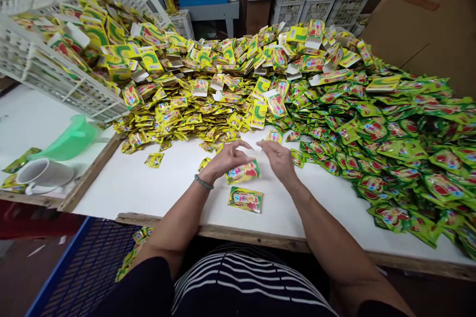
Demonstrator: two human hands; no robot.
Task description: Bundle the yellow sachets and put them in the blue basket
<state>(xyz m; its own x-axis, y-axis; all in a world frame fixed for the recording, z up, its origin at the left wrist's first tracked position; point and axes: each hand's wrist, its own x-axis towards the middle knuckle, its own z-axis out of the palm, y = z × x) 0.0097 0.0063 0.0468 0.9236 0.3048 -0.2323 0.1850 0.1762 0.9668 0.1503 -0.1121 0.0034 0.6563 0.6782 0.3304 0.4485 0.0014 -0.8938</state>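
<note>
My left hand [228,160], with a beaded bracelet at the wrist, is closed around a small yellow-green printed carton [245,172] that is slightly blurred. Close beside it, to the right, my right hand [277,158] has its thumb and fingers pinched together near the carton's pale upper end. Whatever those fingertips may hold is too small to make out. A second, flat carton [245,200] lies on the white tabletop [282,213] just below. Beyond my hands, yellow sachets [178,118] are heaped at left and green sachets [372,133] at right.
Open cartons [264,103] lie across the heaps. A tipped white crate [74,79] spills more cartons at left. Near it are a white mug [44,174] and a green plastic scoop [70,141]. A blue crate [78,267] stands below the wooden edge; cardboard [427,34] rises at right.
</note>
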